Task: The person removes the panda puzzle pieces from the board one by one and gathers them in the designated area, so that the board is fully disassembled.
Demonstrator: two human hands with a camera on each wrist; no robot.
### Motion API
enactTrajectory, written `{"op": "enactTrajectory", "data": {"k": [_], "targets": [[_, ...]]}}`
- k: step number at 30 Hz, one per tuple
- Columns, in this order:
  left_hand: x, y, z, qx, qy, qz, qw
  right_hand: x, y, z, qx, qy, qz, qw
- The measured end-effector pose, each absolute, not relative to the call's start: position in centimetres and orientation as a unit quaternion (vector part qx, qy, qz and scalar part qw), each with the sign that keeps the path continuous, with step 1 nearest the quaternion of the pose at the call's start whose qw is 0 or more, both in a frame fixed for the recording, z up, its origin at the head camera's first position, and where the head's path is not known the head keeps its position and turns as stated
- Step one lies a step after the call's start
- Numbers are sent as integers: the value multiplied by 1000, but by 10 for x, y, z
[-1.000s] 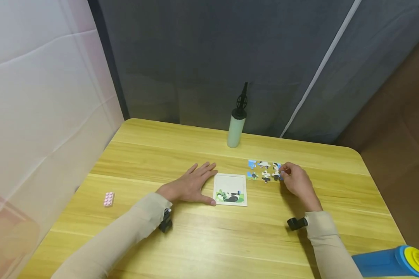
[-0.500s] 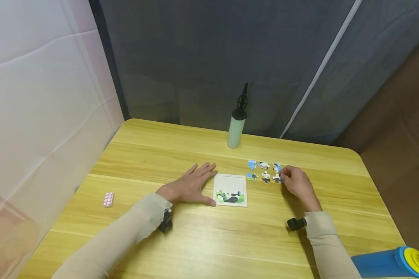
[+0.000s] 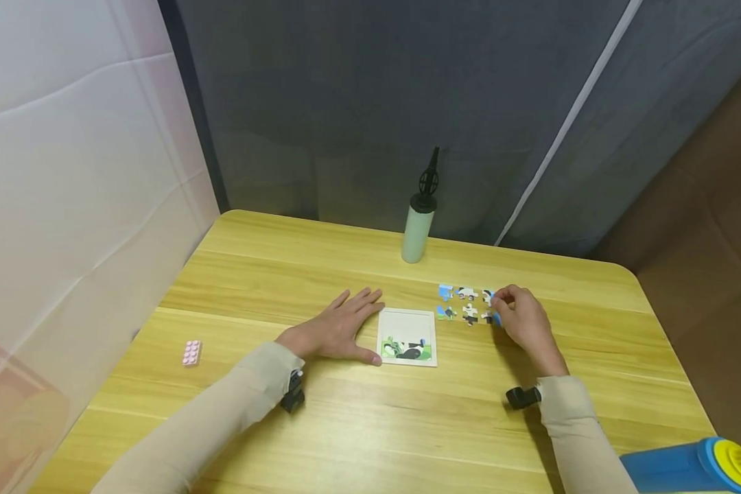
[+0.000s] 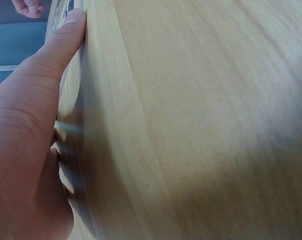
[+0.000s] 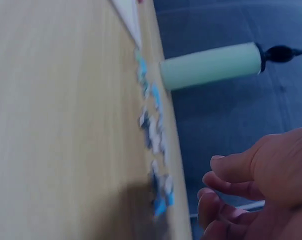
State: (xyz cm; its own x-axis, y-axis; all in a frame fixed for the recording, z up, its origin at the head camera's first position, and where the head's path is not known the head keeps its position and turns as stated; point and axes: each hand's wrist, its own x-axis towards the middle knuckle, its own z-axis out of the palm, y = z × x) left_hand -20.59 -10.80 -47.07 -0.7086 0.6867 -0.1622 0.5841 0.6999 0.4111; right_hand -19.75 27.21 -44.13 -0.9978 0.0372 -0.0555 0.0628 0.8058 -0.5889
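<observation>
Right hand (image 3: 527,328) lifted slightly, fingers loosely bent and apparently empty over the puzzle pieces (image 3: 470,313) beside the tray (image 3: 407,324); low fingertips could knock them askew, spread left hand (image 3: 339,332) steadying only tray.

One tray (image 3: 407,324) lies on one table (image 3: 370,439). Right of the tray are six loose puzzle pieces (image 3: 467,293). One left hand (image 3: 339,329) is at its left, one right hand (image 3: 527,324) farther right. Behind it stands one pump (image 3: 416,234); well left, one toy brick (image 3: 192,353); well right, one blue tube (image 3: 667,464); in front, two wrist cameras (image 3: 521,398).
</observation>
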Motion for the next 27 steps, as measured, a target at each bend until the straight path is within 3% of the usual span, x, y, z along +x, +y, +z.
{"op": "enactTrajectory", "data": {"k": [11,27], "targets": [[-206,-108,-471,351,909,169,151,-188,231,-420,-42,950,-310,1],[-205,-108,-471,346,911,167,152,-169,168,-436,-129,951,-281,30]]}}
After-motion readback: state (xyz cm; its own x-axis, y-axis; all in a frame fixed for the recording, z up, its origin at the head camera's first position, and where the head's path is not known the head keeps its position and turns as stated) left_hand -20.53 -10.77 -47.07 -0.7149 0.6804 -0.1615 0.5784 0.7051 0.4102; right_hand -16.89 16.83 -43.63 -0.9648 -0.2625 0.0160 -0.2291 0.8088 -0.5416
